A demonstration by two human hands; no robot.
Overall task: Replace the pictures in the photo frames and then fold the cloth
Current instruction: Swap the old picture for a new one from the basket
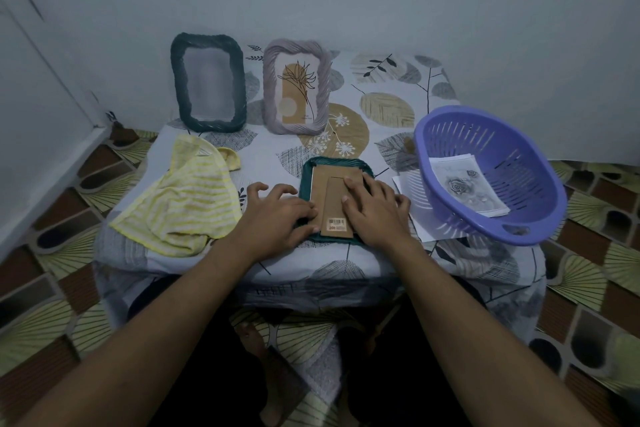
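- The green frame point(337, 163) is lying face down near the front edge of the counter point(381, 80). Its brown backing board point(329, 198) is on top, and the left hand point(280, 210) and right hand point(375, 206) are pressing on it from either side.
- Neither grip is closing round anything: the fingers are spreading and arching, with the tips bearing on the board and the frame's rim.
- Uneven pressure is risking a tilted board or a creased picture beneath. That picture is hidden, so I cannot tell whether one is in.
- A hard push toward the body is risking sliding the frame off the front edge.
- The yellow striped cloth point(187, 198) is lying crumpled and unfolded just beside the left hand, and a sweeping forearm is likely dragging it down.
- The purple basket point(426, 149) is sitting tilted just right of the right hand, resting on loose sheets point(403, 184) with a rose print point(467, 187) inside. It is crowding that side.
- A dark frame point(178, 80), seemingly empty, and a lilac frame point(268, 80) holding a plant picture are standing at the back, well apart from the hands.
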